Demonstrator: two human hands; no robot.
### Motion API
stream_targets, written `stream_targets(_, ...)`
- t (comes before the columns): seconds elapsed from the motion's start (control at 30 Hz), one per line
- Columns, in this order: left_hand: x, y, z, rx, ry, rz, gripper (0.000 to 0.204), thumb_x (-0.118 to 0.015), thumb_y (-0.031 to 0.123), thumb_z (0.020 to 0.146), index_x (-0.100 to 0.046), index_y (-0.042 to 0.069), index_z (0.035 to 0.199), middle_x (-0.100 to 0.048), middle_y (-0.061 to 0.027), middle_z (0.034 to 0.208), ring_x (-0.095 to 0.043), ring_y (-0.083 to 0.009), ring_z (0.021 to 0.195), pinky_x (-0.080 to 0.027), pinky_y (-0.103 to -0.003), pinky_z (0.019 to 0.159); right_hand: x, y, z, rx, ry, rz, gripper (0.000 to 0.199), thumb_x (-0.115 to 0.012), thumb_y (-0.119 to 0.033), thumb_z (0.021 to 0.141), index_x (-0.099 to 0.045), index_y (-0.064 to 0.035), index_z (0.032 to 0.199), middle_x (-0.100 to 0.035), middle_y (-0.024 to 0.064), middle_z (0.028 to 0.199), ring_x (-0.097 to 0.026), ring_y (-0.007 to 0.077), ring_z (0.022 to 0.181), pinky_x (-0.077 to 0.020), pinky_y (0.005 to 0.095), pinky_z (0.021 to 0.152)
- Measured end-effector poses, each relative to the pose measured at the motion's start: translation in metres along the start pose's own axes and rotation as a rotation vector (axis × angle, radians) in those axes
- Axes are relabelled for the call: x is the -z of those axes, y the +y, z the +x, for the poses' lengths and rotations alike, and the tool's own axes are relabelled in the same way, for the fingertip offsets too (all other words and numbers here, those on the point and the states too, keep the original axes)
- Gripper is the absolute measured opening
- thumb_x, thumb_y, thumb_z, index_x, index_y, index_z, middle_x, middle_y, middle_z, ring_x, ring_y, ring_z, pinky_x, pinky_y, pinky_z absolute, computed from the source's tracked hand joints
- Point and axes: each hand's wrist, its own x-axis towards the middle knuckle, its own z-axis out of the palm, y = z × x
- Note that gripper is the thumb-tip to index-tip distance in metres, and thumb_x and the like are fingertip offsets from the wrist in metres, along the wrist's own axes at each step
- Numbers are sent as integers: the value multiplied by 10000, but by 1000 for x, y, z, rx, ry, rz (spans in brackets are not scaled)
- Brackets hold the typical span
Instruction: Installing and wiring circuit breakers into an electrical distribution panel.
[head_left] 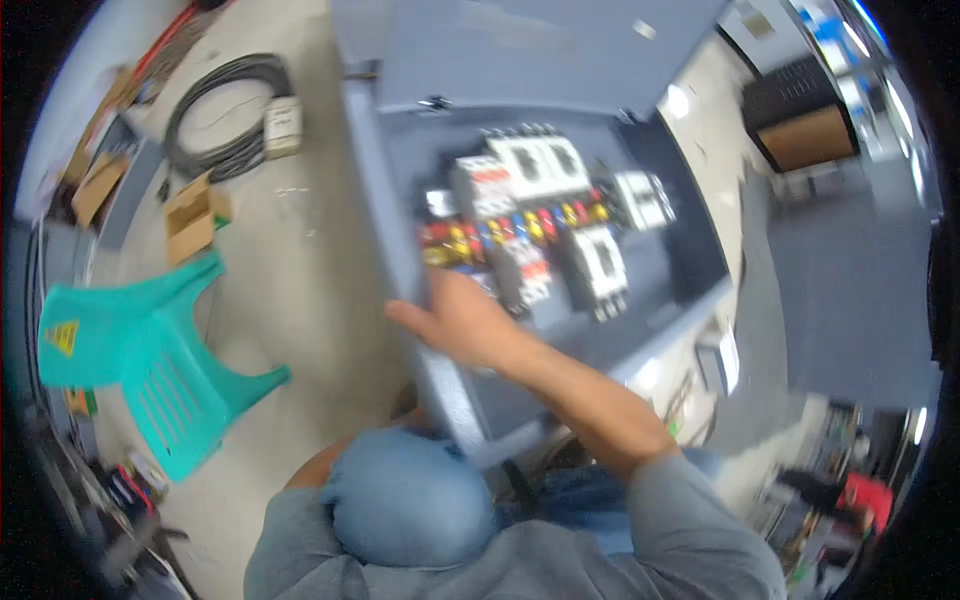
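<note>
A grey metal electrical enclosure (455, 385) tilts in front of my knees, its door (520, 60) swung up on the far side. Inside are white circuit breakers (540, 168) and a row of red, yellow and blue terminals or wiring (520, 228), blurred by motion. My right hand (465, 318) reaches over the enclosure's near left part, its fingers at the left end of the coloured row. The thumb is spread away from the fingers, and I see nothing held. My left arm (315, 465) goes down behind my knee; the left hand is hidden.
To the left lies a green plastic stool (165, 345) on the floor, with an open cardboard box (192, 220) and a coil of black cable (225, 115) beyond it. A grey panel (850, 300) and a black-and-brown box (800, 115) stand at right.
</note>
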Motion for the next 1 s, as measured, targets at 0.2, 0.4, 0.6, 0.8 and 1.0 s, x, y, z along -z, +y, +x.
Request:
stream_targets(0.2, 6, 15, -23, -15, -203, -82, 271, -584, 279, 933, -651, 63, 1081, -674, -113, 1010, -650, -252, 915, -506, -384, 817, -6, 10, 10, -3, 97, -27, 547, -653, -440, 887, -591, 103, 898, -628, 323, 878, -620, 470, 885, -504, 493, 780)
stream_targets(0.4, 26, 20, -60, 88, -321, -203, 307, -569, 293, 962, -633, 57, 1147, -666, -96, 1061, -635, -223, 955, -496, -348, 853, -19, 15, 13, -32, 57, 46, 543, -656, -430, 884, -597, 110, 905, -631, 327, 924, -627, 458, 933, -506, 496, 813)
stream_targets(0.6, 42, 44, -89, 149, -531, -267, 345, -554, 307, 992, -615, 51, 1213, -657, -79, 1111, -619, -194, 994, -486, -312, 889, -10, 32, 18, -91, 42, 92, 481, -676, -405, 854, -679, 76, 833, -668, 284, 883, -662, 426, 899, -526, 498, 803)
stream_targets(0.8, 54, -34, -92, 48, -924, -500, 421, -578, 273, 982, -537, 38, 1329, -637, -100, 1178, -606, -203, 1055, -479, -312, 923, 82, 26, -32, 478, 171, -289, 345, -621, -299, 850, -695, 15, 970, -694, 228, 928, -693, 356, 908, -562, 446, 778)
stream_targets(1.0, 6, 186, -76, 129, -983, -82, 467, -615, 258, 937, -530, 49, 1346, -626, -132, 1215, -611, -232, 1037, -484, -348, 887, 316, 213, -392, -394, 612, -496, 390, -670, -341, 869, -620, -44, 1117, -697, 152, 892, -676, 317, 792, -526, 418, 727)
